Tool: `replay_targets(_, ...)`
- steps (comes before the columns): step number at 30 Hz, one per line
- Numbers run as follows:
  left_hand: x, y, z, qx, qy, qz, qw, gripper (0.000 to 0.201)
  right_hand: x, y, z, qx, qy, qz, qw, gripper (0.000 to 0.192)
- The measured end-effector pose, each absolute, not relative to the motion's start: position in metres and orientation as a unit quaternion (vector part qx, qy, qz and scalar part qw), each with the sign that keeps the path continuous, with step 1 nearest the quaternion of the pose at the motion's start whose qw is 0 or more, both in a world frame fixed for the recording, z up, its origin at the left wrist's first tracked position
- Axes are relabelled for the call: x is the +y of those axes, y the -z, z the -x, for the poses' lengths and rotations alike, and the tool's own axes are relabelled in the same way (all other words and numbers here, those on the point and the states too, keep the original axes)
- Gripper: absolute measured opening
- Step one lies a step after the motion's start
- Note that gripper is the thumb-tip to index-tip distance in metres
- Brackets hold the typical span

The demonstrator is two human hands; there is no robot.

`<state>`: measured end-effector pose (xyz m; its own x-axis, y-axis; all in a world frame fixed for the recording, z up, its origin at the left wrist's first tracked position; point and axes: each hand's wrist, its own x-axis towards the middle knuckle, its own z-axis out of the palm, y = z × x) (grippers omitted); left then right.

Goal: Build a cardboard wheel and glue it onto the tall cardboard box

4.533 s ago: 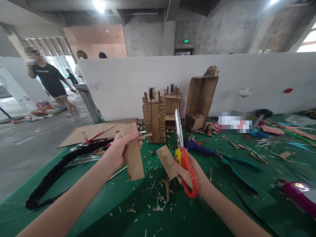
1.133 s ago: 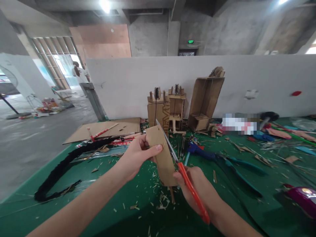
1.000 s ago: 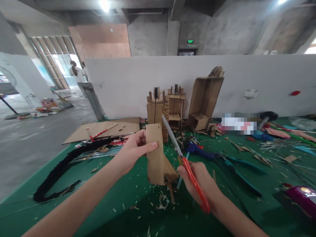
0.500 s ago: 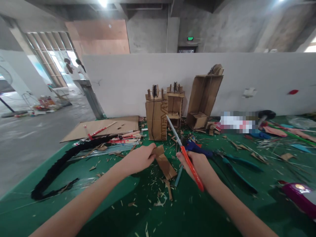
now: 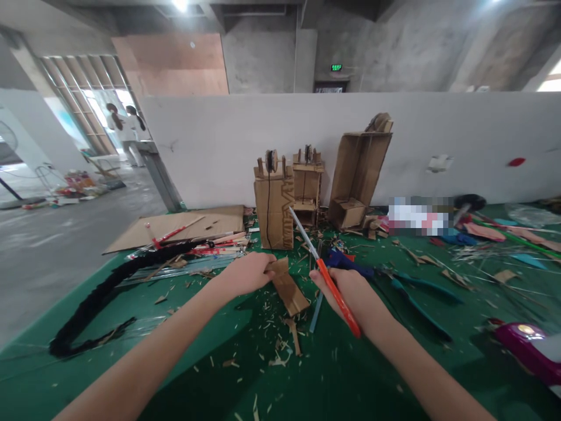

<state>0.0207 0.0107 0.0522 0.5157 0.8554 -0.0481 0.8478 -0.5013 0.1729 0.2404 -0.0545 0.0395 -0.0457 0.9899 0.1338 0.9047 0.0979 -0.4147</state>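
My left hand (image 5: 250, 273) pinches the upper end of a folded brown cardboard strip (image 5: 290, 292), which slants down to the right above the green table. In my right hand (image 5: 353, 292) is a pair of orange-handled scissors (image 5: 326, 275), seen edge-on, with the blades pointing up and to the left, apart from the strip. Just beyond the hands stands a cardboard box (image 5: 274, 210) with a spool (image 5: 272, 161) of black cord on top; the cord hangs down its front. A blue glue gun (image 5: 350, 263) lies beside my right hand.
Teal-handled pliers (image 5: 421, 301) lie to the right, with a purple and white device (image 5: 526, 345) nearer the edge. Two more cardboard structures (image 5: 362, 175) stand by the white partition (image 5: 210, 146). A fuzzy black strip (image 5: 100, 298) curves on the left. Cardboard scraps litter the green table (image 5: 350, 374).
The whole view has shifted slightly, so things appear a little further left. Both hands keep their holds on the cardboard strip and the scissors, with almost no other movement.
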Motion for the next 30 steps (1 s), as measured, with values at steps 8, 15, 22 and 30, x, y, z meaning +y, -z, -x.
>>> replay_targets(8,0.008,-0.054,-0.021,0.497,-0.036,-0.863,0.085,0.028,-0.055,-0.033,-0.247,-0.725,-0.094,0.655,0.191,0.051)
replay_targets(15,0.008,-0.052,-0.02,0.495,-0.062,-0.859,0.116,0.028,-0.054,-0.033,-0.247,-0.715,-0.102,0.656,0.219,0.05)
replay_targets(22,0.014,-0.073,-0.003,0.484,-0.163,-0.828,0.231,0.02,-0.058,-0.037,-0.249,-0.733,-0.161,0.615,0.242,0.05)
replay_targets(30,0.016,-0.089,0.019,0.402,-0.348,-0.702,0.473,0.037,-0.067,-0.045,-0.251,-0.779,-0.196,0.566,0.187,0.051)
